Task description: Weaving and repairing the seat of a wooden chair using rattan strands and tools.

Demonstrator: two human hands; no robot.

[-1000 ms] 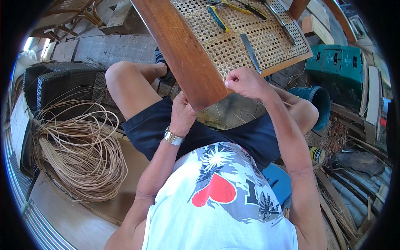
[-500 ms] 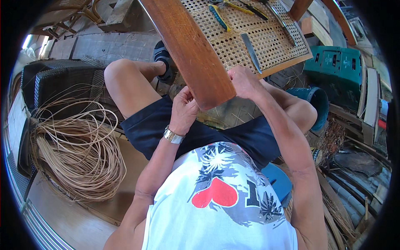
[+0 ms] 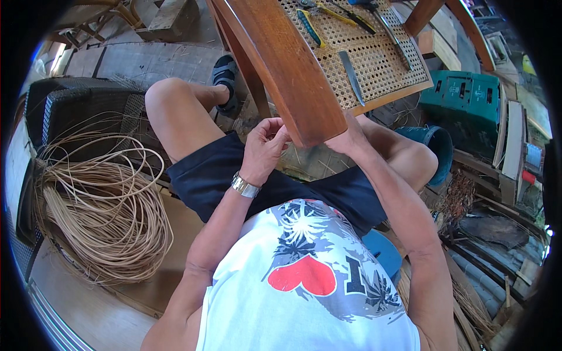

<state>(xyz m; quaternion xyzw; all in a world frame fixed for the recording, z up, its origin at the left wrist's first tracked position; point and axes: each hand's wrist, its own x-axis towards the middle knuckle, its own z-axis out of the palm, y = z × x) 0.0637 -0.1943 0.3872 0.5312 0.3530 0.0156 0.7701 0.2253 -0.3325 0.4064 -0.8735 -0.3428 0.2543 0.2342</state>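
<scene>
A brown wooden chair arm [image 3: 293,76] slants toward my lap, its blunt end between my two hands. My left hand [image 3: 263,151], with a metal-band watch on the wrist, is at the left side of that end. Its thumb and fingers are bent together in a pinch; what they hold, if anything, is too small to make out. Behind the right side of the end is my right hand [image 3: 349,138], its fingers hidden by the wood. Beyond lies the woven cane seat [image 3: 328,61], with a knife blade [image 3: 351,77] and green-and-yellow-handled pliers [image 3: 311,28] on it.
A yellow-and-black-handled tool [image 3: 345,16] and a long metal tool [image 3: 393,38] also lie on the seat. Left of me hangs a big coil of cane strands [image 3: 111,222]. A green crate [image 3: 462,105] and a teal bucket [image 3: 439,149] stand to the right.
The chair arm's end sits slightly farther right and up in view. My right hand's fingers have slipped out of sight behind it. My left hand remains at its left side, more of its fingers showing.
</scene>
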